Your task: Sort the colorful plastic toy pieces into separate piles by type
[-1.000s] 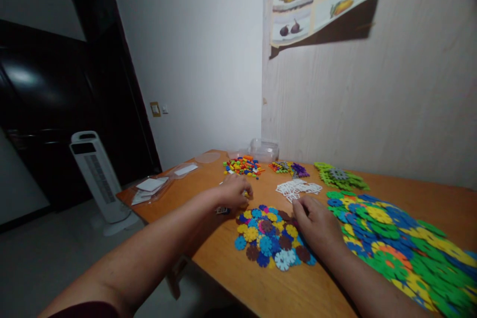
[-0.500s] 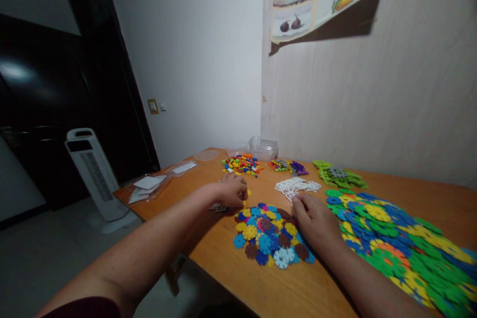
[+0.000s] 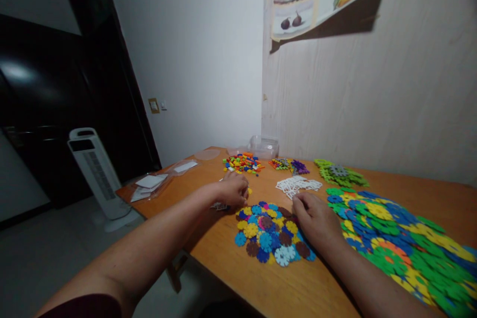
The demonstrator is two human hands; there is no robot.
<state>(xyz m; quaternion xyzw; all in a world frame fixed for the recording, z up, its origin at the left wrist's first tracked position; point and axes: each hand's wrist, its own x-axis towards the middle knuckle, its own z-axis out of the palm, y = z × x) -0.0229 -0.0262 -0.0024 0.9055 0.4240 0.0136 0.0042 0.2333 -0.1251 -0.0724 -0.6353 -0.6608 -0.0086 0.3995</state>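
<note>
My left hand point(image 3: 234, 190) is bent over the table, fingers curled down beside a small yellow piece point(image 3: 249, 191); whatever lies under the fingers is hidden. Dark and white pieces point(image 3: 219, 206) show below that wrist. My right hand point(image 3: 311, 211) rests with thumb and fingers pressed together at the right edge of a pile of coloured flower discs point(image 3: 265, 233), just below the white lattice pieces point(image 3: 296, 185). Anything in its fingertips is too small to make out.
Large flower discs point(image 3: 395, 238) cover the right side of the table point(image 3: 238, 278). Small bricks point(image 3: 243, 163), purple pieces point(image 3: 299, 167), green pieces point(image 3: 341, 174) and a clear container point(image 3: 264, 147) stand at the back. Plastic bags point(image 3: 149, 185) lie at the left.
The view has shifted very slightly. Both hands stay in nearly the same places, and the piles look unchanged.
</note>
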